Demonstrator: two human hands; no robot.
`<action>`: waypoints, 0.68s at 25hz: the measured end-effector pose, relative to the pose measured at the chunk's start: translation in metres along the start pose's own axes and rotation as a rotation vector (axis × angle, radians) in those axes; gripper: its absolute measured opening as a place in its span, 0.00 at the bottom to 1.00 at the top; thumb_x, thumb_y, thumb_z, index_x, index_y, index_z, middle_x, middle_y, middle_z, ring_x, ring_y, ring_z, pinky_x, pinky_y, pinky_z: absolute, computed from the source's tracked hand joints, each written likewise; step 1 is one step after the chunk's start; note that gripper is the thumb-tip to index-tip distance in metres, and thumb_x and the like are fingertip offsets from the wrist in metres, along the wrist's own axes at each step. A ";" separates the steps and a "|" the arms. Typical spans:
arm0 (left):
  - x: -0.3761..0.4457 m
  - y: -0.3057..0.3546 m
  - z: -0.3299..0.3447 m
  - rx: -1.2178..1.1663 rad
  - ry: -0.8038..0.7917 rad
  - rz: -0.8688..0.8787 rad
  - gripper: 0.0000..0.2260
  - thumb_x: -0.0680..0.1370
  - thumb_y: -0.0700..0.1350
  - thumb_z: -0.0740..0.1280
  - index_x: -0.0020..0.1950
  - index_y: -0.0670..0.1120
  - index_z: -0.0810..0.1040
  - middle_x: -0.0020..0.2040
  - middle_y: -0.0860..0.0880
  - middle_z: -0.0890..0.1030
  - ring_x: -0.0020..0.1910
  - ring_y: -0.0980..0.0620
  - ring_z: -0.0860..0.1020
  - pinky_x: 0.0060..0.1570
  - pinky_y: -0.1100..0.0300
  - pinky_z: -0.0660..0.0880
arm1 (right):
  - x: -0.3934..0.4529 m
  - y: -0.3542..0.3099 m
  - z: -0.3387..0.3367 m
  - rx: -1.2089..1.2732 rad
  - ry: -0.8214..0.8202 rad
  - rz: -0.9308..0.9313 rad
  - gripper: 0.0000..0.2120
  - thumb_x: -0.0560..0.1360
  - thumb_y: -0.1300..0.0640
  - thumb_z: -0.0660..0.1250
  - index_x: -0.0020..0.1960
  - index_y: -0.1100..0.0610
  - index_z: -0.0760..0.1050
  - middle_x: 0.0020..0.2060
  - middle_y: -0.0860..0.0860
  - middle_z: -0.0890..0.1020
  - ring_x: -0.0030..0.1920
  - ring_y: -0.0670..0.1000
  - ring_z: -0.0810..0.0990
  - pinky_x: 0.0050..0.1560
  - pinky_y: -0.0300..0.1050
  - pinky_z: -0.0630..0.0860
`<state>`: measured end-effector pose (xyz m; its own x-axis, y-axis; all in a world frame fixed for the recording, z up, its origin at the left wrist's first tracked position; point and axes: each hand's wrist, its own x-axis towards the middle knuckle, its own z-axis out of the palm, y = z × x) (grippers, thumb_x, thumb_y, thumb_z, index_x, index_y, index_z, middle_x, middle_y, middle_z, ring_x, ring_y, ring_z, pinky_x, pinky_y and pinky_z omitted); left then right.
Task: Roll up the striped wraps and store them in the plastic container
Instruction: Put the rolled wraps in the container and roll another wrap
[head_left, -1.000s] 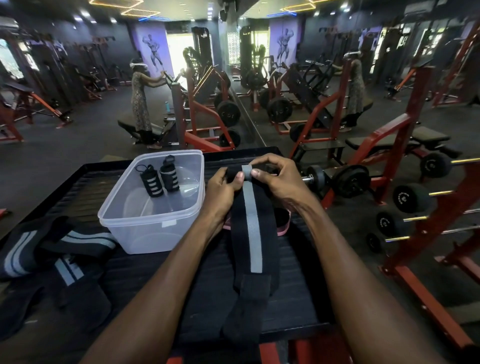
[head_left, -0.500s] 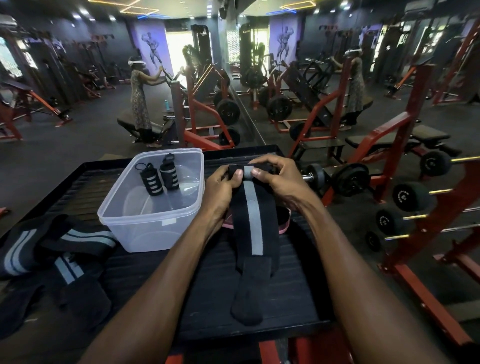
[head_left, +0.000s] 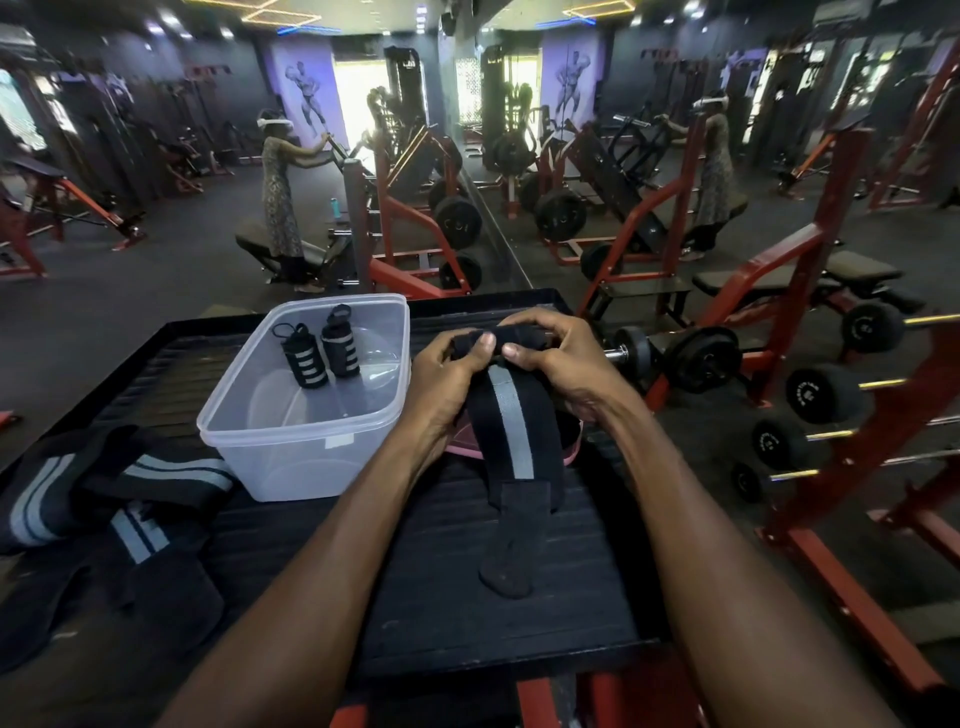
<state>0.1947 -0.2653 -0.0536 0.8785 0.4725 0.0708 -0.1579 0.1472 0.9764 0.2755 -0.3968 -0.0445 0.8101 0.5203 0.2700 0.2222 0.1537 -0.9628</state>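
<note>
Both hands hold the rolled top end of a black wrap with a grey stripe. My left hand grips the roll's left side and my right hand curls round its right side. The unrolled tail hangs down onto the black platform, ending in a dark tab. Left of my hands stands a clear plastic container with two rolled striped wraps upright inside. More unrolled striped wraps lie in a heap at the platform's left.
A pink-edged object lies under the wrap by my right wrist. A red rack of dumbbells stands close on the right. Red gym machines and a mirror wall fill the background, where a person stands at a machine.
The roll in my hands has grown thicker. The hanging tail has shortened and its dark tab has come up from the platform's near edge toward my hands.
</note>
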 end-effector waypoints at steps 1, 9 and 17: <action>0.001 0.000 0.000 -0.038 -0.007 -0.047 0.15 0.77 0.48 0.73 0.58 0.40 0.81 0.52 0.41 0.86 0.52 0.43 0.85 0.53 0.50 0.82 | 0.000 0.000 0.000 -0.010 -0.010 -0.021 0.13 0.71 0.73 0.72 0.51 0.59 0.82 0.45 0.51 0.85 0.48 0.50 0.84 0.53 0.49 0.82; 0.003 -0.004 0.000 0.141 0.030 0.058 0.06 0.79 0.39 0.69 0.52 0.48 0.80 0.49 0.47 0.85 0.53 0.46 0.83 0.59 0.48 0.80 | 0.002 0.001 0.002 0.077 -0.028 0.104 0.05 0.76 0.63 0.72 0.51 0.61 0.82 0.43 0.55 0.84 0.46 0.52 0.84 0.48 0.46 0.80; 0.006 -0.004 0.001 -0.059 -0.011 -0.057 0.12 0.78 0.45 0.70 0.59 0.40 0.80 0.53 0.39 0.85 0.53 0.41 0.84 0.57 0.46 0.80 | 0.001 0.001 -0.002 -0.041 -0.023 -0.076 0.12 0.71 0.70 0.73 0.50 0.56 0.83 0.47 0.47 0.85 0.53 0.51 0.83 0.60 0.53 0.80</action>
<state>0.2007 -0.2642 -0.0573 0.8916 0.4525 0.0182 -0.1336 0.2245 0.9653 0.2773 -0.3977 -0.0449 0.7776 0.5277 0.3420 0.3047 0.1596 -0.9390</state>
